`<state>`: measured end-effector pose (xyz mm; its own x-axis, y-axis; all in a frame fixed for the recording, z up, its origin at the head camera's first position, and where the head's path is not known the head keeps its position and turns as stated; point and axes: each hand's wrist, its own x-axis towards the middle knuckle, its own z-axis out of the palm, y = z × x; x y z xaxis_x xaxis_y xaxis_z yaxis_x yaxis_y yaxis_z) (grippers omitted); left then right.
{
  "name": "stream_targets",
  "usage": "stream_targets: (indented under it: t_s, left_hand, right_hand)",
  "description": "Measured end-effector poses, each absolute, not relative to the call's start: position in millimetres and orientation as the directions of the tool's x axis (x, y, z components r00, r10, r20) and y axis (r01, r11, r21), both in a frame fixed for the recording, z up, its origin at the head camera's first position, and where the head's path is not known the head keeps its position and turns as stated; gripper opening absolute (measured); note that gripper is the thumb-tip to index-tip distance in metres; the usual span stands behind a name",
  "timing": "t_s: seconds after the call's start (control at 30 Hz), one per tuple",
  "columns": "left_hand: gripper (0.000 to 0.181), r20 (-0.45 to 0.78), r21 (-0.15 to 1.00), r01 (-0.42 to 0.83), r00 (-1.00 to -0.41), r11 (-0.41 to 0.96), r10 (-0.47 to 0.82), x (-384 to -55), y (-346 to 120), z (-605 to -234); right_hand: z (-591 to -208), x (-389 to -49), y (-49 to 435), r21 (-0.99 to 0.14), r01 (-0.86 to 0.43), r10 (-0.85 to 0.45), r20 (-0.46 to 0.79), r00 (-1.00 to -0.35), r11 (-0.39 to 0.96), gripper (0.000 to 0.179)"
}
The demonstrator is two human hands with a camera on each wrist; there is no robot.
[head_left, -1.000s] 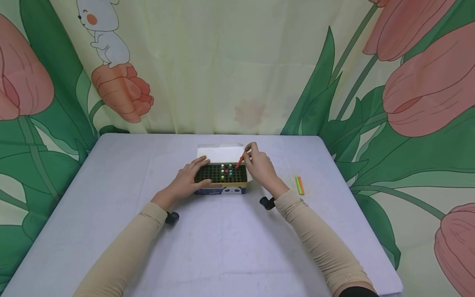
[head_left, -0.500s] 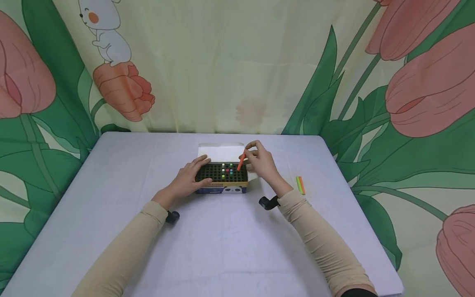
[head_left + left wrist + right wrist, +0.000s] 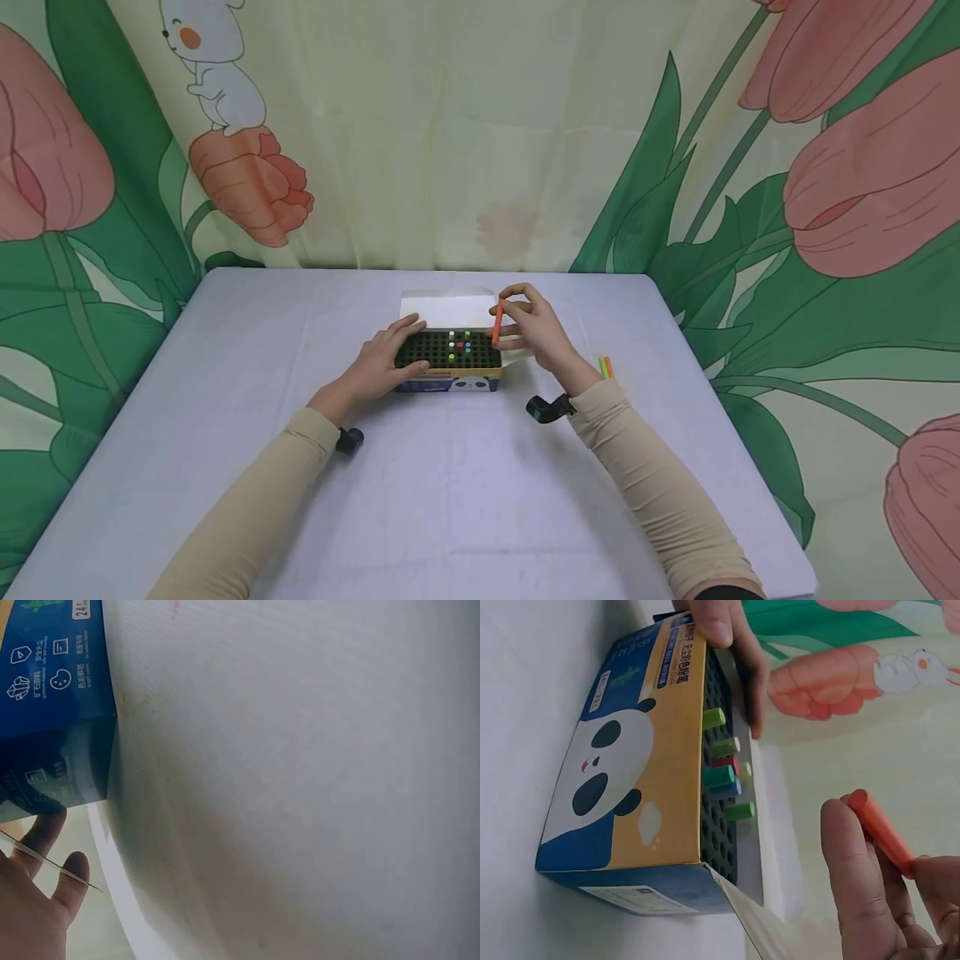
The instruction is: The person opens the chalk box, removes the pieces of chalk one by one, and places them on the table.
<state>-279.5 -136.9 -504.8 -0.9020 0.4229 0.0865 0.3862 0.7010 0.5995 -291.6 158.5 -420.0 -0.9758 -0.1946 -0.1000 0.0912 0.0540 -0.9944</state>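
Observation:
A chalk box point(image 3: 438, 384) with a panda on its front stands on the table, its flap point(image 3: 446, 308) raised at the back. Several coloured chalk sticks poke out of the black holed insert point(image 3: 715, 832). My left hand point(image 3: 367, 367) grips the box's left end, thumb at the front edge and fingers toward the back. At the box's right end, my right hand point(image 3: 547, 340) pinches an orange-red chalk stick point(image 3: 885, 836) between thumb and fingers. The stick is upright in the head view, its lower end beside the box's right rim and outside the holes.
On the white-covered table point(image 3: 450, 500), a green chalk stick point(image 3: 603, 367) and an orange one point(image 3: 610, 367) lie to the right, partly behind my right forearm. A curtain point(image 3: 420, 150) printed with tulips and a rabbit hangs behind the table.
My right hand has drawn the orange-red chalk stick away from the holes to the right and turned it from slanted to upright. The left hand stays on the box.

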Motion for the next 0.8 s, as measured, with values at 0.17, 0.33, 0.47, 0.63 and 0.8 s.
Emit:
stream_targets:
  t_s: [0.17, 0.33, 0.47, 0.63, 0.8]
  left_hand:
    - [0.080, 0.085, 0.599, 0.385, -0.902, 0.702, 0.423, -279.3, -135.8, -503.2]
    - [0.080, 0.081, 0.598, 0.381, -0.904, 0.705, 0.420, -278.7, -136.1, -501.3]
    - [0.079, 0.073, 0.600, 0.379, -0.903, 0.705, 0.423, -278.6, -136.0, -500.3]
    - [0.080, 0.070, 0.603, 0.374, -0.904, 0.704, 0.421, -277.4, -137.1, -498.0]
    - [0.080, 0.072, 0.603, 0.378, -0.903, 0.702, 0.424, -277.0, -136.3, -499.1]
  right_hand:
    - [-418.3, -289.5, 163.4, -0.995, 0.069, -0.216, -0.082, -0.973, 0.067, 0.036]
    - [-416.1, -287.5, 166.0, -0.993, 0.083, -0.224, -0.099, -0.970, 0.078, 0.037]
    - [-417.0, -286.2, 168.4, -0.992, 0.090, -0.213, -0.106, -0.971, 0.084, 0.032]
    - [-418.2, -286.0, 169.9, -0.992, 0.081, -0.209, -0.099, -0.973, 0.093, 0.032]
    - [-417.5, -285.0, 174.0, -0.991, 0.075, -0.203, -0.096, -0.974, 0.109, 0.031]
